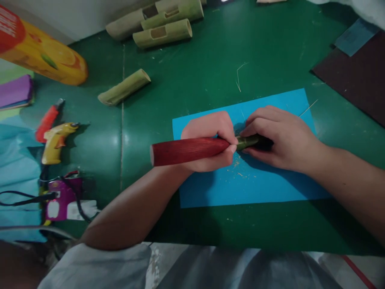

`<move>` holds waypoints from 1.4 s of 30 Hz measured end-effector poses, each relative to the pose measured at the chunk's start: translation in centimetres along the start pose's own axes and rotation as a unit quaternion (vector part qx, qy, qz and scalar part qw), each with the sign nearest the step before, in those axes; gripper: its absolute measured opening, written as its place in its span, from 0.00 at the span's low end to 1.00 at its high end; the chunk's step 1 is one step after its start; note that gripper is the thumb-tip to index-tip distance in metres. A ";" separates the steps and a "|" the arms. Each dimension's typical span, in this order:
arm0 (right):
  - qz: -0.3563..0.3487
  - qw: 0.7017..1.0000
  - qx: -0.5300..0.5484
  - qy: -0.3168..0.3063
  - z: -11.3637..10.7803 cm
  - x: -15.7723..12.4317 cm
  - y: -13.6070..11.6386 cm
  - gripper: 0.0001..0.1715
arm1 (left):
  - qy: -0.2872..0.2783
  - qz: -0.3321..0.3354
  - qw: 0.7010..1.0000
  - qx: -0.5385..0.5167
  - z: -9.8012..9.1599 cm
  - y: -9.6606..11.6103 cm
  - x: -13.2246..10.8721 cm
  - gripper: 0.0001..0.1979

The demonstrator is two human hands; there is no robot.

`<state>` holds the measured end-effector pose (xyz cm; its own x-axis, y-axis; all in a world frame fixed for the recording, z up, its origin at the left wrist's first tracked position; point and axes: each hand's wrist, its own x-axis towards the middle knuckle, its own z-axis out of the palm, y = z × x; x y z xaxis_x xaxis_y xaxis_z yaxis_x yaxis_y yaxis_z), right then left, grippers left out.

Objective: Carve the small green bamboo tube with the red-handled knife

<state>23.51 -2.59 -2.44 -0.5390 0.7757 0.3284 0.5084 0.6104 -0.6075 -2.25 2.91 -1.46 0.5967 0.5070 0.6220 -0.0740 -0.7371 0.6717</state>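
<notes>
My left hand (210,128) is closed around a tool with a thick, dark red wooden handle (186,151). Its handle points left, and the working end is hidden at my fingertips. My right hand (279,138) grips a short green bamboo piece (248,141), mostly covered by the fingers and lying in shadow. The left fingertips meet the near end of the bamboo. Beneath both hands lies a bright blue sheet (207,190), with small shavings (239,172) scattered on it.
Cut bamboo tubes (162,34) lie at the back, and another tube (124,87) rests left of centre. A yellow glue gun (58,140), an orange-handled tool (48,120), a purple device with cords (63,196) and a yellow bottle (51,50) occupy the left. Dark sheets (355,74) lie right.
</notes>
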 end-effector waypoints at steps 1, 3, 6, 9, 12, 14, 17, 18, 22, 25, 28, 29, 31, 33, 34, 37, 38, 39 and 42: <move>0.006 1.000 0.001 -0.003 0.0 0.0 -0.1 0.03 | -0.005 0.011 1.000 -0.006 0.0 0.0 0.0 0.10; 0.015 1.000 0.001 -0.005 -0.1 0.1 -0.2 0.03 | 0.005 0.024 1.000 -0.016 0.1 -0.1 -0.1 0.11; 0.016 1.000 0.002 -0.004 -0.1 0.1 -0.2 0.02 | 0.039 0.010 0.999 -0.001 0.2 -0.1 -0.2 0.15; 0.011 1.000 0.007 0.000 -0.1 0.2 -0.2 0.03 | 0.043 0.000 0.999 0.009 0.2 -0.1 -0.4 0.17; 0.014 1.000 0.007 0.003 -0.1 0.2 -0.3 0.03 | 0.051 -0.008 0.999 0.002 0.2 0.0 -0.6 0.16; 0.019 1.000 0.004 0.002 0.0 0.2 -0.3 0.02 | 0.054 -0.016 0.998 0.012 0.2 0.0 -0.6 0.17; 0.021 1.000 0.000 -0.003 -0.1 0.1 -0.3 0.03 | 0.028 -0.013 0.999 0.016 0.0 0.1 -0.4 0.16; 0.022 1.000 0.000 -0.005 -0.1 0.1 -0.3 0.03 | 0.017 -0.010 1.000 0.012 -0.1 0.1 -0.3 0.14; 0.022 1.000 0.009 -0.006 -0.1 0.1 -0.1 0.04 | -0.016 -0.027 0.999 0.029 -0.5 0.1 -0.2 0.17; 0.022 1.000 0.015 -0.004 0.0 0.1 -0.1 0.04 | -0.032 -0.053 0.997 0.037 -0.5 0.3 -0.1 0.21; 0.023 1.000 0.013 -0.005 0.0 0.1 -0.2 0.03 | -0.026 -0.030 0.999 0.016 -0.4 0.6 0.1 0.16; 0.022 1.000 0.011 -0.005 0.0 0.1 -0.2 0.02 | -0.020 -0.017 1.000 0.009 -0.4 0.7 0.2 0.15; 0.020 1.000 0.007 -0.007 -0.1 0.0 -0.2 0.02 | -0.015 -0.006 1.000 0.011 -0.3 0.9 0.2 0.14; 0.020 1.000 0.003 -0.008 -0.1 0.0 -0.2 0.02 | -0.019 -0.018 0.999 0.031 -0.3 1.1 0.0 0.15; 0.021 1.000 0.003 -0.010 -0.1 0.0 -0.1 0.03 | -0.021 -0.027 0.999 0.042 -0.3 1.2 -0.1 0.15; 0.021 1.000 0.004 -0.009 0.1 0.0 0.0 0.04 | -0.005 -0.028 0.998 0.052 -0.4 1.4 -0.4 0.17; 0.023 1.000 0.005 -0.008 0.2 0.0 0.0 0.04 | -0.001 -0.025 0.998 0.050 -0.5 1.4 -0.4 0.18; 0.027 1.000 0.009 -0.007 0.2 0.0 0.0 0.04 | -0.002 -0.024 0.998 0.050 -0.5 1.4 -0.4 0.18; 0.062 0.996 0.069 0.018 -0.4 0.1 -0.5 0.08 | -0.002 -0.021 0.998 0.057 -0.5 1.1 -0.4 0.17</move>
<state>23.45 -2.70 -1.86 -0.4525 0.8500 0.2696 0.4706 0.4844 -0.7375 -2.98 2.07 -0.76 0.6012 0.5365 0.5922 0.0418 -0.7612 0.6472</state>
